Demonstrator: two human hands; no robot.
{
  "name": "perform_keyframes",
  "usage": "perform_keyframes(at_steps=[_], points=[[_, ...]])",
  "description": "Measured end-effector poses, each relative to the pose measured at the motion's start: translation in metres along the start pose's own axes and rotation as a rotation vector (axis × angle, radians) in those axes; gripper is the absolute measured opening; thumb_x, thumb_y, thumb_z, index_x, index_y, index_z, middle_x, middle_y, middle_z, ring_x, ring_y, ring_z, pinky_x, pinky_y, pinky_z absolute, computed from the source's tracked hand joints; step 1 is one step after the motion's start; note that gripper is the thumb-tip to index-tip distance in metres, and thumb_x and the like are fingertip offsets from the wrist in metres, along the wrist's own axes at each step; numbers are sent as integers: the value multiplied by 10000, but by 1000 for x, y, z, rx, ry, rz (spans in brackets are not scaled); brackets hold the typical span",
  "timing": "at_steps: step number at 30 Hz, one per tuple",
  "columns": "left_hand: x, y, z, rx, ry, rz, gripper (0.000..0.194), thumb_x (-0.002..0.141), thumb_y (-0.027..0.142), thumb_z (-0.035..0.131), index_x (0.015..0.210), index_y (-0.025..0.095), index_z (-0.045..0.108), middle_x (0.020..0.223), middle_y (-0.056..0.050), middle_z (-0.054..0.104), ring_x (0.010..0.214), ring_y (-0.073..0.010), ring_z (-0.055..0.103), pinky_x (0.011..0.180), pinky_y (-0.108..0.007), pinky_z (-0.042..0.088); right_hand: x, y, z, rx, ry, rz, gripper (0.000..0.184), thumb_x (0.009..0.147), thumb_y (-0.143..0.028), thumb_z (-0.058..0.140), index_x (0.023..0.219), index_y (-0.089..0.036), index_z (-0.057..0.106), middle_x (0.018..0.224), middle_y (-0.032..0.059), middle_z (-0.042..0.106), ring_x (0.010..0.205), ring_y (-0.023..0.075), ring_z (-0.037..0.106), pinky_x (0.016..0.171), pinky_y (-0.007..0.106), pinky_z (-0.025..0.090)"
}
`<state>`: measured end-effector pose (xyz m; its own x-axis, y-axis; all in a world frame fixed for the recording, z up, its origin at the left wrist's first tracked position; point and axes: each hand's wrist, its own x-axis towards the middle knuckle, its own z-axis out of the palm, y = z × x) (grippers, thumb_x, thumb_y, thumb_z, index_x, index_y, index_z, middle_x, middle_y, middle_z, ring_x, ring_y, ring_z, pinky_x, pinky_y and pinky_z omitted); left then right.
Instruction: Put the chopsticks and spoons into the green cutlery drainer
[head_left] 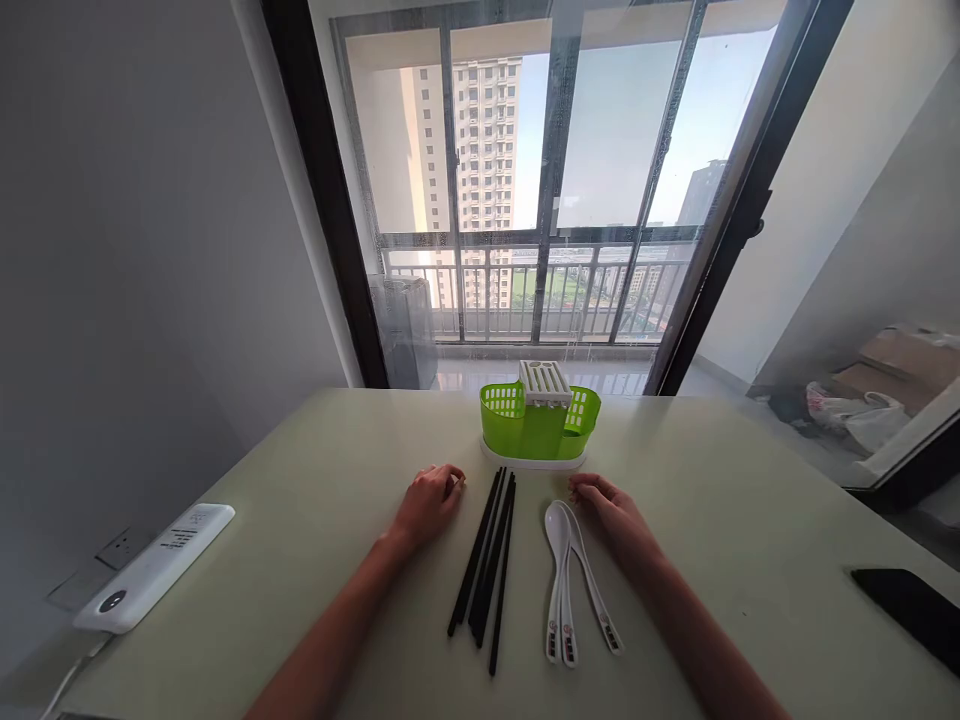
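Observation:
Several black chopsticks (487, 555) lie in a bundle on the pale table (315, 480), pointing away from me. Right of them lie white spoons (568, 575), bowls at the far end. Behind both stands a green slotted cutlery holder (540, 420) with a white insert, on a white base. My left hand (429, 500) rests on the table just left of the chopsticks, fingers curled, holding nothing. My right hand (611, 512) rests just right of the spoons, fingers curled loosely, also with nothing in it.
A white power strip (154, 565) lies at the table's left edge. A black phone (911, 610) lies at the right edge. A glass balcony door (540, 180) stands behind the table, and boxes and bags (862, 400) sit on the floor to the right.

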<state>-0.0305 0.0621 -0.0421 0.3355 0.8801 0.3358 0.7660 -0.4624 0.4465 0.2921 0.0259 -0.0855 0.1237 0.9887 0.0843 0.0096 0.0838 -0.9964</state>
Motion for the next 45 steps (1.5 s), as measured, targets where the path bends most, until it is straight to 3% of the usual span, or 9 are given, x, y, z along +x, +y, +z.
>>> perform_keyframes(at_steps=[17, 25, 31, 37, 42, 45], points=[[-11, 16, 4, -16, -48, 39, 213, 1001, 310, 491, 1028, 226, 685, 853, -28, 714, 870, -220, 666, 898, -364, 503, -6, -2, -1, 14, 16, 47, 347, 786, -522, 701, 952, -220, 745, 897, 34, 733, 817, 227, 635, 778, 327, 514], [-13, 30, 3, -16, -42, -1, 232, 1026, 339, 468, 1021, 213, 662, 914, -33, 732, 909, -225, 681, 933, -401, 496, -14, -15, 5, -27, 25, 74, 381, 780, -582, 699, 918, -229, 740, 884, 28, 717, 826, 234, 619, 796, 327, 499], [-15, 33, 5, -13, -26, -67, 194, 1002, 344, 522, 1055, 217, 658, 811, -5, 711, 829, -225, 682, 921, -421, 507, -14, -9, 6, -84, 24, 86, 428, 800, -628, 674, 922, -222, 733, 895, 44, 714, 849, 250, 630, 793, 335, 506], [-16, 33, 4, 17, -50, -57, 164, 972, 361, 596, 1042, 223, 651, 880, -30, 727, 852, -236, 685, 887, -409, 515, -4, -19, 7, -123, -33, 49, 388, 853, -601, 643, 865, -216, 691, 806, 27, 658, 770, 221, 601, 716, 308, 492], [-18, 34, 4, 67, -74, -31, 152, 907, 346, 697, 960, 224, 623, 878, -26, 710, 834, -247, 679, 835, -412, 519, 16, -17, 12, -92, -198, 26, 331, 885, -530, 607, 792, -212, 618, 598, -44, 492, 550, 147, 447, 554, 268, 378], [-19, 34, 4, 100, -81, 6, 199, 840, 311, 765, 918, 224, 604, 875, -25, 705, 819, -250, 674, 784, -392, 520, 21, -10, 14, -95, -236, 14, 325, 887, -519, 590, 794, -208, 609, 582, -51, 466, 528, 135, 396, 534, 266, 343]])
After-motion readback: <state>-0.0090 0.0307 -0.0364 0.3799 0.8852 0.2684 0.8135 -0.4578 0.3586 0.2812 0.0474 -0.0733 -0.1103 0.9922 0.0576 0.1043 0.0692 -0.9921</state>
